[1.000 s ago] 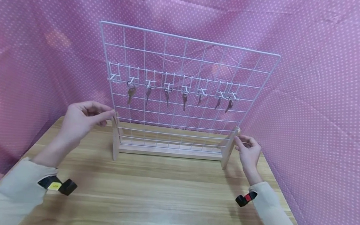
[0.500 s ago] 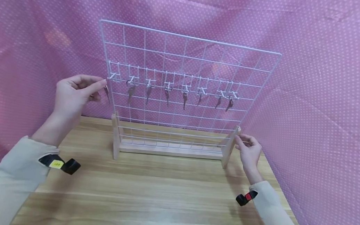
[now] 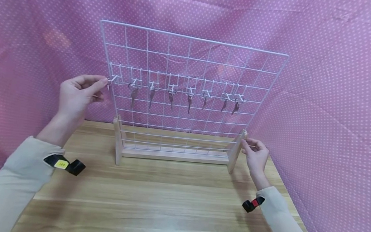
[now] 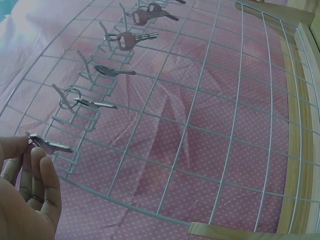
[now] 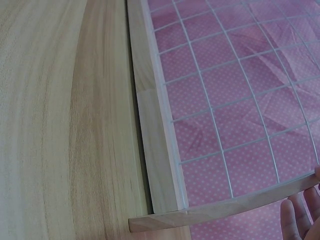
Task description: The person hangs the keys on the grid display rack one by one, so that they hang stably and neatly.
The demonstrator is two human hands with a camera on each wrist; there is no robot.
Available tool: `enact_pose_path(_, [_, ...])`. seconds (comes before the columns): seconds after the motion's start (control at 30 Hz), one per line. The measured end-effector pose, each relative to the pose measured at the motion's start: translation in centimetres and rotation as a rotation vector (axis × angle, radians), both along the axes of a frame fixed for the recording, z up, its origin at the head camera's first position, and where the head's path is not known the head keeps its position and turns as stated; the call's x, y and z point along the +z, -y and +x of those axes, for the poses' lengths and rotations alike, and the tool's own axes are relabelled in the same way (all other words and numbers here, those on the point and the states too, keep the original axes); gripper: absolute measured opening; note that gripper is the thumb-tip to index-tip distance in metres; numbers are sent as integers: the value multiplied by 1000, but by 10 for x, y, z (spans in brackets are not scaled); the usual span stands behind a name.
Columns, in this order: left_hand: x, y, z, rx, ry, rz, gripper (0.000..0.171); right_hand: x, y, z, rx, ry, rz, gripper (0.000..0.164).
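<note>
A white wire grid (image 3: 191,37) stands in a wooden stand (image 3: 174,158), with a row of white hooks across it. My left hand (image 3: 77,90) pinches a key (image 4: 50,145) between thumb and forefinger, right at the leftmost hook (image 3: 114,79). Whether the key's ring is around that hook cannot be told, since the fingertips cover it. Each of the other hooks carries a key, such as the brown-grey key (image 3: 134,96) beside it. At the right, my right hand (image 3: 256,158) grips the upper end of the stand's right wooden upright (image 3: 234,153).
The stand rests on a light wooden table (image 3: 166,201). Pink dotted cloth (image 3: 328,104) hangs behind and on both sides, close to the grid and the right hand. The stand's left upright (image 3: 117,143) is below my left hand.
My left hand has risen from the left upright's top to the leftmost hook, carrying the key, then edged closer to the hook. The right hand has stayed on its upright.
</note>
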State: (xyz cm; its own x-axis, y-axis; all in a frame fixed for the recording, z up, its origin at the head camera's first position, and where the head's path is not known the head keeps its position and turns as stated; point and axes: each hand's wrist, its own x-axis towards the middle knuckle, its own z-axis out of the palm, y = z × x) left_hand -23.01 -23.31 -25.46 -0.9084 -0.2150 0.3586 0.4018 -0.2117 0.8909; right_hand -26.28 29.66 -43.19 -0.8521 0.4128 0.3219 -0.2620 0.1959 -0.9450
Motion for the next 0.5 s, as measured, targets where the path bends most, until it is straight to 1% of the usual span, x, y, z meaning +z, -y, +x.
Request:
enact_pose_path(0.33, [-7, -1, -6, 15, -8, 7, 5, 1, 1, 0, 6, 1, -9, 31])
enact_pose_path(0.5, [-10, -1, -6, 32, -12, -15, 8, 0, 0, 1, 10, 6, -6, 33])
